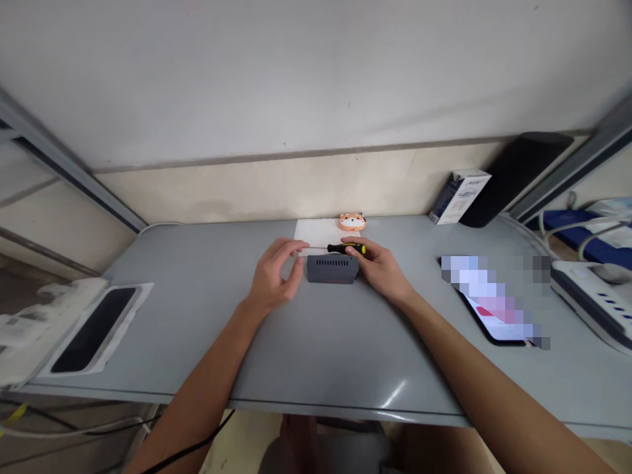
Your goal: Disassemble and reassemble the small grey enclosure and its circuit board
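Note:
A screwdriver (345, 249) with a black and yellow handle and a thin metal shaft lies level above the dark grey box. My right hand (379, 264) is closed around the end of its handle. The shaft points left, and its tip reaches the fingertips of my left hand (276, 273); I cannot tell whether they touch it. The left thumb and fingers are curved and apart. Between my hands the slotted dark grey box (332, 270) rests on the desk, close to the right fingers. A white sheet (316, 230) lies behind, with an orange animal-face case (352, 222) on it.
On the grey desk (316, 355), a lit phone (494, 303) lies to the right, near a white power strip (597, 299). A carton (459, 196) and a black cylinder (513, 178) stand at the back right. A dark phone-like slab (96, 329) lies left. A wall closes off the back.

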### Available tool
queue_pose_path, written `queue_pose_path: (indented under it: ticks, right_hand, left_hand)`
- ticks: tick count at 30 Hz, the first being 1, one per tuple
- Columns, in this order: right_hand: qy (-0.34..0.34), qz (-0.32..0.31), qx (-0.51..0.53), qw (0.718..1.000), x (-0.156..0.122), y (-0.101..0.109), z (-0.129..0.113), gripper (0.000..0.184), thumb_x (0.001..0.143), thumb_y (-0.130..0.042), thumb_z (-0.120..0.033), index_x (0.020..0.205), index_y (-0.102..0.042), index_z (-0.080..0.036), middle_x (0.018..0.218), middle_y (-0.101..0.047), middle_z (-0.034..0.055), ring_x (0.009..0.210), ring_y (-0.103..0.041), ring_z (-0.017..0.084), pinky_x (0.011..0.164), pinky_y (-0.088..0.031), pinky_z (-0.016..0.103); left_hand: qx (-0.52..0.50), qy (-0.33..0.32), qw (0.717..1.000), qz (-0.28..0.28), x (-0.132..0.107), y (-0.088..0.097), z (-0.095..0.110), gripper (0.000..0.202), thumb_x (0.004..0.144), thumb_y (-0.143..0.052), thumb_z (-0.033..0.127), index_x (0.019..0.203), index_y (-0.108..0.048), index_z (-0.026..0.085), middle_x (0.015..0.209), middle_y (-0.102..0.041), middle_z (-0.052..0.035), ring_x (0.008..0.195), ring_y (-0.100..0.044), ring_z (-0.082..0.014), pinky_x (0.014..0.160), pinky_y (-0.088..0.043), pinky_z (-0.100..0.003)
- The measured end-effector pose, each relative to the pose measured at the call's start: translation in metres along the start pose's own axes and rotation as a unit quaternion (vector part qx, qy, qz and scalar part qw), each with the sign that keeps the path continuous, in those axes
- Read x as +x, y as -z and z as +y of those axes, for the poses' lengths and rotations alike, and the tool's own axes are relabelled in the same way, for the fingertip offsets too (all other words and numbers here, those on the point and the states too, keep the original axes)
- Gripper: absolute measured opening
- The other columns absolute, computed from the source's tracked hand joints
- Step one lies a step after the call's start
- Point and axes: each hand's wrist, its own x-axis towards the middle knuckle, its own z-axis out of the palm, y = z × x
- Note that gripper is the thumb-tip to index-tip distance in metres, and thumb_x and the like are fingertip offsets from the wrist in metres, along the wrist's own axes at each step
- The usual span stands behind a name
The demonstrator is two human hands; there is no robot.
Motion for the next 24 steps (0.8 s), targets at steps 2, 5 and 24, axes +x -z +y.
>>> queue_pose_path:
  ticks: [2, 5, 24]
  right_hand:
    - [0.005, 0.012, 0.009, 1.000, -0.001, 0.000, -0.003, 0.044, 0.079, -0.077, -0.060, 0.107, -0.081, -0.026, 0.071, -0.065, -0.0006, 0.065, -0.050, 0.016, 0.062, -0.039, 0.029]
    - [-0.007, 0.058, 0.036, 0.998, 0.000, 0.003, -0.006, 0.042, 0.081, -0.076, -0.059, 0.104, -0.080, -0.025, 0.060, -0.056, -0.0042, 0.060, -0.048, 0.014, 0.059, -0.037, 0.027]
    - [-0.069, 0.195, 0.306, 0.929, 0.013, 0.025, -0.015, 0.013, 0.073, -0.065, -0.030, 0.074, -0.055, -0.022, 0.064, -0.043, -0.0046, 0.044, -0.037, 0.006, 0.040, -0.031, 0.024]
  left_hand:
    - [-0.003, 0.008, 0.999, -0.038, -0.002, -0.001, 0.000, 0.022, 0.102, -0.054, 0.024, 0.121, -0.066, 0.022, 0.109, -0.073, -0.0086, 0.095, -0.069, -0.0213, 0.087, -0.059, -0.039]
    - [-0.006, 0.020, 0.996, -0.092, -0.004, -0.003, 0.000, 0.029, 0.101, -0.059, 0.028, 0.129, -0.064, 0.024, 0.115, -0.075, -0.0095, 0.102, -0.070, -0.0236, 0.094, -0.058, -0.042]
    - [0.113, -0.028, 0.992, -0.057, 0.000, -0.010, 0.012, 0.026, 0.100, -0.054, 0.023, 0.123, -0.066, 0.021, 0.117, -0.077, -0.0101, 0.109, -0.070, -0.0271, 0.099, -0.047, -0.044]
